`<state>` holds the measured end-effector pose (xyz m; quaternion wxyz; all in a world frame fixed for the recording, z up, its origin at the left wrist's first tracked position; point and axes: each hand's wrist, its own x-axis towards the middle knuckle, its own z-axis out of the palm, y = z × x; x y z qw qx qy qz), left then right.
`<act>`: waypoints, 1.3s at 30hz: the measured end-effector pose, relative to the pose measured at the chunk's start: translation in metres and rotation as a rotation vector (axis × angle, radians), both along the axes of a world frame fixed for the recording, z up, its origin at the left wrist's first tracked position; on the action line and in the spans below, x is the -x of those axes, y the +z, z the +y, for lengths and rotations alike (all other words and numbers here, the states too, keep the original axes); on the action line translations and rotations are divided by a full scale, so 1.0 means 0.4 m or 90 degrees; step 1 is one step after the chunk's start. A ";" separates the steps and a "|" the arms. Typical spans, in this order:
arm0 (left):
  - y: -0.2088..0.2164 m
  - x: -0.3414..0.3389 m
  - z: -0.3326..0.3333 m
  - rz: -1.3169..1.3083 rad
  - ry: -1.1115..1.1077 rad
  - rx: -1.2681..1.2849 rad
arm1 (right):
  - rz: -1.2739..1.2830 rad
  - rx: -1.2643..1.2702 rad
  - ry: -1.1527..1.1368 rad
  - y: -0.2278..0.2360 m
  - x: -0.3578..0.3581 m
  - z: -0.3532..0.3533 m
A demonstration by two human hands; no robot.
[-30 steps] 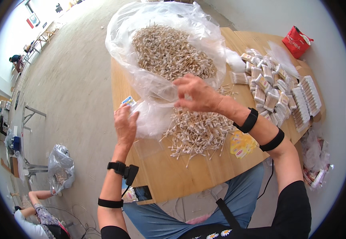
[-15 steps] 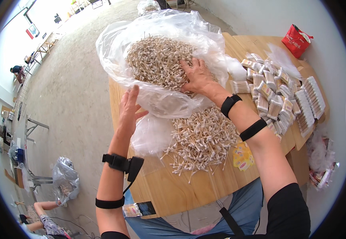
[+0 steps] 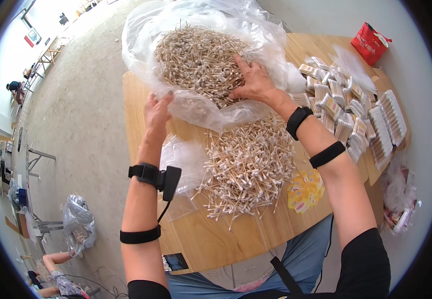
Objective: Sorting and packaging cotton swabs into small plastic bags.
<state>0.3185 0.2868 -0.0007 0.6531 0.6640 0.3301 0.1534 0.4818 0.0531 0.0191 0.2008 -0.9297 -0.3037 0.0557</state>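
Observation:
A large clear plastic bag point(image 3: 138, 42) lies spread at the far side of the wooden table, its mouth turned toward me, with a heap of cotton swabs point(image 3: 198, 62) inside. At the bag's near left edge, my left hand point(image 3: 157, 113) is closed on the plastic rim. My right hand point(image 3: 256, 83) rests on the right side of the heap, fingers and thumb spread, palm toward the swabs. A second pile of loose cotton swabs point(image 3: 248, 167) lies on the table just below the bag's mouth.
Packed bundles of swabs point(image 3: 333, 107) are stacked at the right, near a red pouch point(image 3: 370, 43). Yellow cards point(image 3: 305, 192) lie beside the loose pile. Flat clear bags point(image 3: 181, 164) lie left of it. Another person's arm point(image 3: 56, 259) shows at the lower left.
My left hand has gone from open beside the bag to closed on its rim. My right hand has shifted slightly right on the heap. The view has tilted a little.

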 end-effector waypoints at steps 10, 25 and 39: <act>0.077 0.128 -0.189 -0.008 -0.492 -0.850 | -0.131 0.092 -0.021 -0.026 0.062 0.080; 0.146 0.242 -0.304 -0.043 -0.529 -0.743 | -0.245 0.031 -0.005 0.084 0.017 0.041; 0.102 0.200 -0.229 0.089 -0.547 -0.639 | -0.272 -0.196 -0.017 0.099 0.026 0.035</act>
